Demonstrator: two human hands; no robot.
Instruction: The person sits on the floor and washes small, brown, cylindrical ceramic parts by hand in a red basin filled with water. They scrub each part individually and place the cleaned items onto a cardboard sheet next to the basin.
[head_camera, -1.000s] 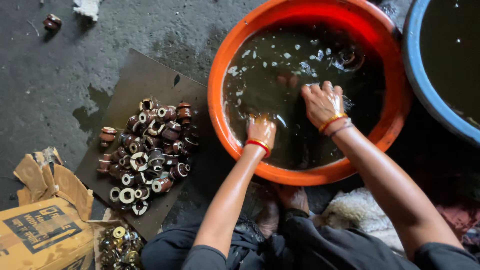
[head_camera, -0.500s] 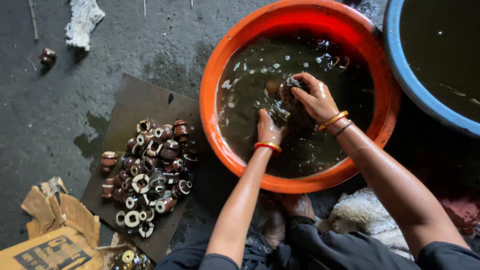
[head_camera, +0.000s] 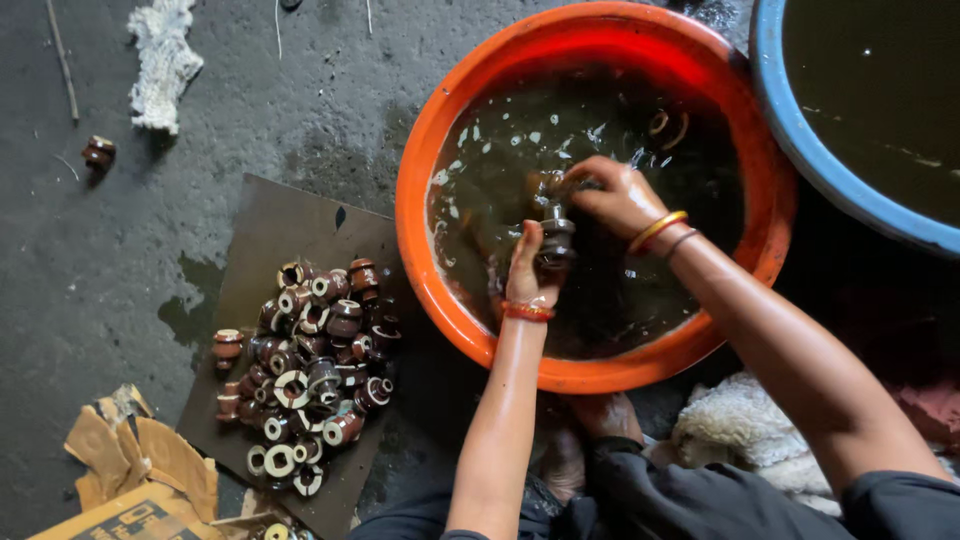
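View from above of two bare hands working over an orange tub (head_camera: 430, 200) of dark water. The left hand (head_camera: 528, 268), wearing a red bangle at the wrist, is closed around the lower part of a brown ribbed insulator (head_camera: 555, 235), its fingers wrapped on the piece's left side. The right hand (head_camera: 615, 195), with a yellow bangle and a dark band at the wrist, is curled over the upper end of the same insulator, fingertips pressed on its top; exactly how these fingers lie on the far side cannot be told. The insulator stands roughly upright between the two hands, just above the water near the middle of the tub. Two ring-shaped pieces (head_camera: 668, 125) show in the water towards the far rim. A blue tub (head_camera: 800, 130), also holding dark water, stands just beside the orange one at the right. To the left, on a dark board (head_camera: 270, 220), lies a pile of insulators (head_camera: 310, 370), brown with pale ends. A lone insulator (head_camera: 97, 152) and a white rag (head_camera: 160, 60) lie on the wet floor farther left; torn cardboard (head_camera: 140, 465) lies near the board's lower corner.
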